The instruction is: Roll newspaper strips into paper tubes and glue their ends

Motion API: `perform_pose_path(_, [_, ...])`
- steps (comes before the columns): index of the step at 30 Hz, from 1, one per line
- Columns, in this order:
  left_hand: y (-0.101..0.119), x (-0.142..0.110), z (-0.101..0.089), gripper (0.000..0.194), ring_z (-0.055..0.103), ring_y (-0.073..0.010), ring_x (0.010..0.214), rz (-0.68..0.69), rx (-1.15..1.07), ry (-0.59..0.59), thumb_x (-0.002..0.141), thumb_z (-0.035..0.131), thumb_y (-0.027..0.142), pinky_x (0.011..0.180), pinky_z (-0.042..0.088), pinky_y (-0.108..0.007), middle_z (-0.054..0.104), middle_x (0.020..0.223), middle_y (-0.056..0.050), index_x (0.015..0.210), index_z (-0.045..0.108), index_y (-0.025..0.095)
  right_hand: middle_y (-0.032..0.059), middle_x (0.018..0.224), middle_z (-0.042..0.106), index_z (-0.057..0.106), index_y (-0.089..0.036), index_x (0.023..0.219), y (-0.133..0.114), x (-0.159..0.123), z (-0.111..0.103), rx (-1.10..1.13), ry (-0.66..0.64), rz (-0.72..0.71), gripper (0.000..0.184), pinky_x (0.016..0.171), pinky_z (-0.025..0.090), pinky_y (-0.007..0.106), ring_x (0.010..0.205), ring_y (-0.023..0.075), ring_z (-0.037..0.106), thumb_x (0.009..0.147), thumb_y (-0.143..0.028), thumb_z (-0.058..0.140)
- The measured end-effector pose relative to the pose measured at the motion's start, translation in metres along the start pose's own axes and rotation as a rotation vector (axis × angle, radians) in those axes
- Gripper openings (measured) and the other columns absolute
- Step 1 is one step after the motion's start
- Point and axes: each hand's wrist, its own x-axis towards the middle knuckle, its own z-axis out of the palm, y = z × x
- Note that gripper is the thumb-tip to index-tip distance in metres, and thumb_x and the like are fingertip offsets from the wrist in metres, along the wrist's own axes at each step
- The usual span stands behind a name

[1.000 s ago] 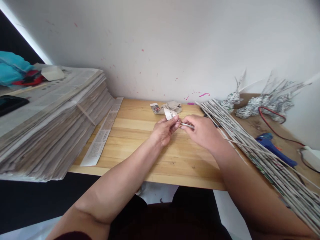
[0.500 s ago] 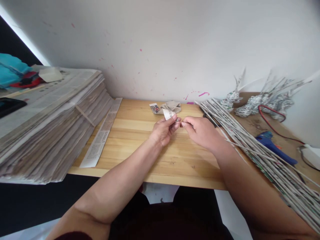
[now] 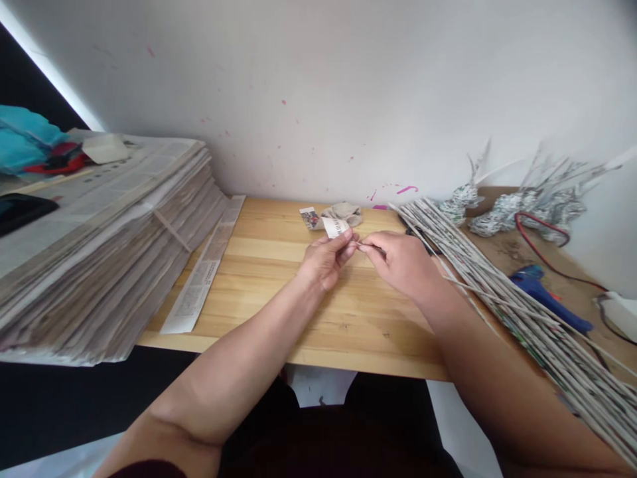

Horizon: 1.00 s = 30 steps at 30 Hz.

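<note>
Between the fingers of my left hand (image 3: pixel 327 257) a newspaper strip (image 3: pixel 332 228) is pinched, its loose printed end standing up beyond the thumb. My right hand (image 3: pixel 393 257) is closed in a pinch on the narrow, rolled end of the same strip, right beside the left fingertips. Both hands are above the middle of the wooden table. Behind them lies a crumpled beige cloth (image 3: pixel 347 212), and a small printed paper piece (image 3: pixel 309 218) shows at its left. Most of the rolled part is hidden by my fingers.
A tall newspaper stack (image 3: pixel 174 219) stands left, with a flat newspaper strip (image 3: pixel 199 279) beside it. Many rolled paper sticks (image 3: pixel 507 299) lie right, near a blue glue gun (image 3: pixel 550 302), a red-black cable (image 3: pixel 535 249) and woven paper figures (image 3: pixel 502 209). A wall (image 3: pixel 318 86) closes the back.
My right fingers have shifted slightly on the rolled end, and the strip's loose end has turned a little. The view has moved very slightly.
</note>
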Motion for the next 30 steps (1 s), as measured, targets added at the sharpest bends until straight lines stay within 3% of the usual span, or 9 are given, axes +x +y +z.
perform_pose_path(5, [0.0009,-0.0007,0.0008,0.003,0.063,-0.0049,0.056,-0.019,0.006,0.004,0.080,0.068,0.006,0.058,0.054,-0.011,0.070,0.073,-0.006,0.078,0.067,0.008,0.0024,0.064,0.063,0.064,-0.019,0.077,0.0004,-0.0004,-0.0005,0.002,-0.090,0.086,0.027,0.059,0.030,0.028,0.059,0.0154,0.052,0.094,-0.028,0.044])
perform_pose_path(10, [0.0009,0.0010,0.0008,0.005,0.064,-0.0054,0.058,-0.009,-0.005,0.027,0.081,0.067,0.005,0.059,0.054,-0.011,0.069,0.071,-0.005,0.077,0.066,0.008,0.0065,0.087,0.069,0.064,-0.018,0.091,0.0005,-0.0016,0.0026,-0.053,0.002,0.016,0.014,0.064,0.033,0.028,0.076,0.0185,0.059,0.091,-0.028,0.053])
perform_pose_path(17, [0.0004,0.0022,-0.0001,0.003,0.065,-0.0065,0.060,0.004,-0.029,0.015,0.081,0.067,0.006,0.059,0.055,-0.012,0.069,0.071,-0.004,0.079,0.066,0.009,0.0064,0.076,0.066,0.061,-0.018,0.079,0.0006,0.0001,0.0020,-0.131,-0.055,0.011,0.027,0.061,0.030,0.030,0.068,0.0182,0.057,0.096,-0.028,0.043])
perform_pose_path(22, [0.0021,0.0017,0.0010,0.004,0.064,-0.0062,0.057,-0.009,-0.022,0.024,0.082,0.066,0.007,0.058,0.055,-0.012,0.069,0.070,-0.005,0.078,0.065,0.007,0.0081,0.093,0.069,0.064,-0.018,0.095,0.0035,-0.0004,0.0036,-0.066,0.039,-0.035,0.019,0.069,0.035,0.028,0.083,0.0194,0.060,0.095,-0.030,0.049])
perform_pose_path(30, [0.0021,-0.0010,0.0002,0.003,0.061,-0.0047,0.051,-0.009,0.015,-0.001,0.083,0.065,0.007,0.052,0.053,-0.011,0.069,0.070,-0.005,0.080,0.064,0.008,0.0012,0.061,0.061,0.062,-0.018,0.073,-0.0016,-0.0006,-0.0007,-0.012,-0.077,0.061,0.027,0.057,0.029,0.028,0.056,0.0140,0.052,0.094,-0.025,0.046])
